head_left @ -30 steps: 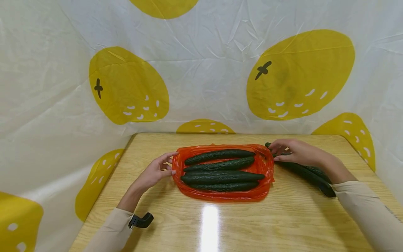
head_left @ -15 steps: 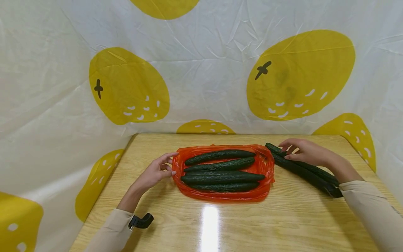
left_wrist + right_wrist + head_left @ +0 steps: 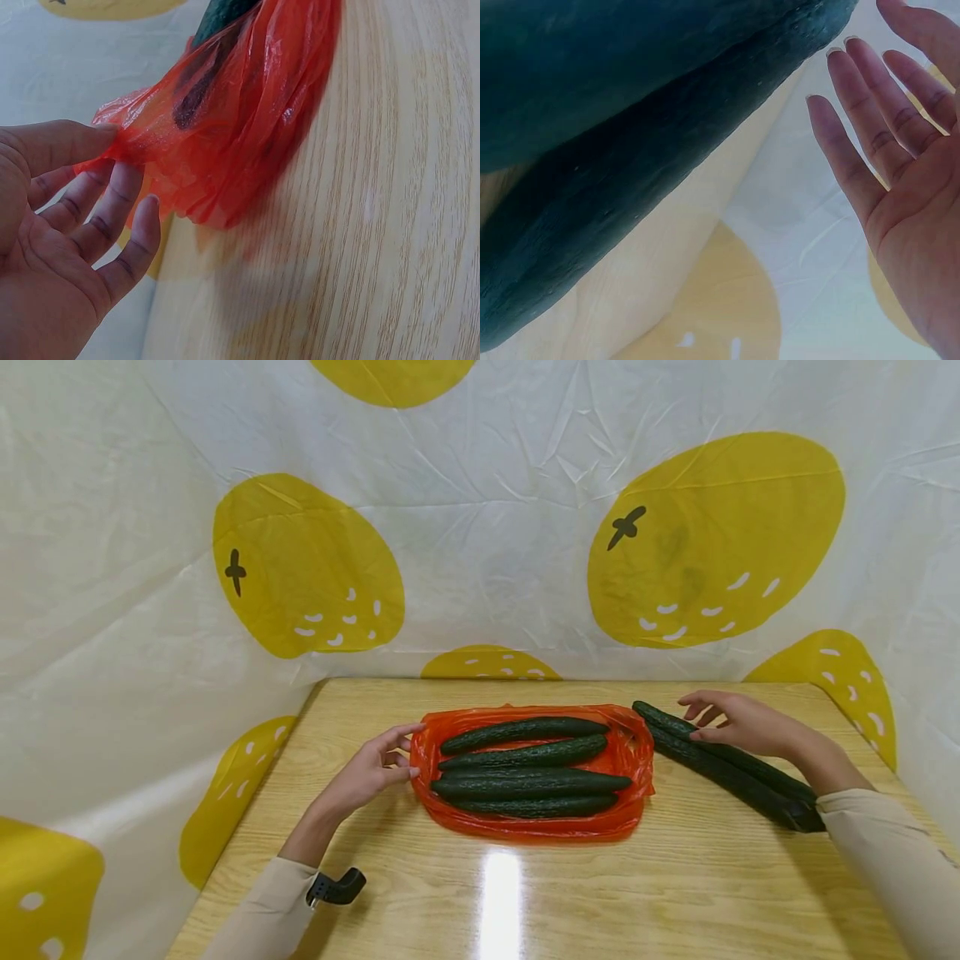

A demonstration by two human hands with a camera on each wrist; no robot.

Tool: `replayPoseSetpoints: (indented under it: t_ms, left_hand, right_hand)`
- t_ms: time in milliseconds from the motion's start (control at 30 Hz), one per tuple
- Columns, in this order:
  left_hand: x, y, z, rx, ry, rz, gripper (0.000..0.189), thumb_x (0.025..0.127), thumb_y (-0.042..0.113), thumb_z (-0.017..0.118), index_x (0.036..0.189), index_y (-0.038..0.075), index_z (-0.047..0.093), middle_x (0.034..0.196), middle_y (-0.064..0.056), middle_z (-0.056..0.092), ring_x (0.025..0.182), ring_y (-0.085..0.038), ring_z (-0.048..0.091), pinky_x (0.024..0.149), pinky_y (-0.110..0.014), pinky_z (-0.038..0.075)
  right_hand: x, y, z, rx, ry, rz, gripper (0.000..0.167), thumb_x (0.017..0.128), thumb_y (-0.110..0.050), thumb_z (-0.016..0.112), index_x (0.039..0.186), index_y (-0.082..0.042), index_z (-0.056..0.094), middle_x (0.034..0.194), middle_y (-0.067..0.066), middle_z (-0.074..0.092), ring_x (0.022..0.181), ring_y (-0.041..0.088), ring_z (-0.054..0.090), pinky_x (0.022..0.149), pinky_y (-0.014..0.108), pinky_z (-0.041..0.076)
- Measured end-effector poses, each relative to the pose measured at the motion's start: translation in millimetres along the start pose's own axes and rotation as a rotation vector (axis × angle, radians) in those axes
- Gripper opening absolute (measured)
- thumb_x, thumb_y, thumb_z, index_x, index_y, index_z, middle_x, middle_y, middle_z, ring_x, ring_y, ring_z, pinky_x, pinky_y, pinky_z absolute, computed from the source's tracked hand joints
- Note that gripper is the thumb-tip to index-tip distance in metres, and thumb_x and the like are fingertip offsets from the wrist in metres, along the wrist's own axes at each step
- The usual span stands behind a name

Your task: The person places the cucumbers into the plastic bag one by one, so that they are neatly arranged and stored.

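A red plastic bag (image 3: pixel 525 832) lies spread in the middle of the table, with several dark green cucumbers (image 3: pixel 532 781) side by side in its opening. At its left end my left hand (image 3: pixel 371 770) pinches the bag's edge between thumb and fingers; the left wrist view shows the thin film (image 3: pixel 240 142) gathered there. Two more cucumbers (image 3: pixel 720 770) lie together to the right of the bag, slanting toward the front right. Over them hovers my right hand (image 3: pixel 753 727), fingers apart and holding nothing. In the right wrist view the fingers (image 3: pixel 870 124) stand off from the near cucumber (image 3: pixel 652 157).
The wooden table (image 3: pixel 600 902) has a bright glare strip in front of the bag. A white curtain (image 3: pixel 480 560) printed with yellow fruit hangs behind and along both sides. A black wrist device (image 3: pixel 337 885) sticks out from the left sleeve.
My right hand has drawn back to the right from the bag's right edge, along the two loose cucumbers, uncovering more of them. My left hand and the bag have stayed put.
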State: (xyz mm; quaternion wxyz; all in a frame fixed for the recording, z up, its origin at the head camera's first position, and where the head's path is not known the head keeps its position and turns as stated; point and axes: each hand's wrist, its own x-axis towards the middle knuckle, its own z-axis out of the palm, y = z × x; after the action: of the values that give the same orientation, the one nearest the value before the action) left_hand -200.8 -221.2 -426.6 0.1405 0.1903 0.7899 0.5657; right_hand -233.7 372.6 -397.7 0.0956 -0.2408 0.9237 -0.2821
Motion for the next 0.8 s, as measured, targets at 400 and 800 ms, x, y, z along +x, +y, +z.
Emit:
replayPoseSetpoints:
  t_ms: [400,800]
  left_hand:
    - [1.5,0.7,0.1,0.023,0.002,-0.005,0.065,0.092,-0.002,0.071,0.151,0.003,0.044,0.118,-0.022,0.051,0.092,-0.028,0.062,0.075,-0.026,0.057]
    - [0.5,0.7,0.4,0.009,-0.005,-0.007,0.065,0.092,-0.003,0.07,0.151,0.003,0.044,0.118,-0.022,0.05,0.092,-0.028,0.062,0.075,-0.027,0.057]
  right_hand:
    - [-4.7,16.2,-2.3,-0.04,-0.007,0.028,0.052,0.094,-0.012,0.073,0.138,0.008,0.052,0.114,0.012,0.067,0.099,0.031,0.067,0.076,0.027,0.057]
    - [-5.4,24.1,0.1,-0.024,-0.035,0.046,0.053,0.095,-0.013,0.071,0.14,0.007,0.051,0.116,0.014,0.066,0.1,0.031,0.068,0.076,0.027,0.056]
